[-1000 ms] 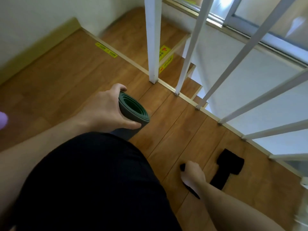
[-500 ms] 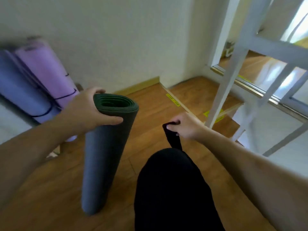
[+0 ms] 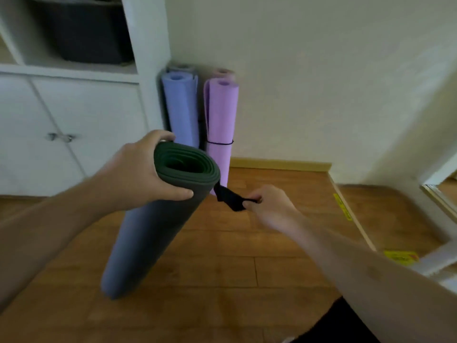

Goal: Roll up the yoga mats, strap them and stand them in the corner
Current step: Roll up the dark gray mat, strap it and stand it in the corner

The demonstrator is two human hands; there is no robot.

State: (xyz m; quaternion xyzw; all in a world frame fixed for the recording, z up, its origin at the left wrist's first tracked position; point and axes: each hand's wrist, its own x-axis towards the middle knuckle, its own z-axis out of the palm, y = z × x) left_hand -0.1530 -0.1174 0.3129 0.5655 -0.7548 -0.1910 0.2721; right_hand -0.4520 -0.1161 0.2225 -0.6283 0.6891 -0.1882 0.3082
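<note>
A rolled dark green-grey yoga mat [image 3: 150, 233] stands tilted on the wooden floor, its lower end on the boards. My left hand [image 3: 138, 174] grips its top end, thumb across the front. My right hand [image 3: 269, 206] pinches a black strap [image 3: 230, 198] just right of the mat's top; the strap's far end runs behind the mat's rim. In the corner stand a rolled blue mat [image 3: 181, 107] and a rolled purple mat [image 3: 221, 120] with a thin black band around it. Behind them the tops of two more rolls show.
A white cabinet [image 3: 74, 125] with double doors and a shelf holding a dark bin [image 3: 81, 30] fills the left. A cream wall [image 3: 321, 82] is behind the mats. White stair railing [image 3: 435, 258] and a yellow floor sticker [image 3: 400, 257] lie at right.
My view swung from the stair railing to the corner. My right hand picked the black strap off the floor and brought it up beside the mat's top. My left hand kept its grip.
</note>
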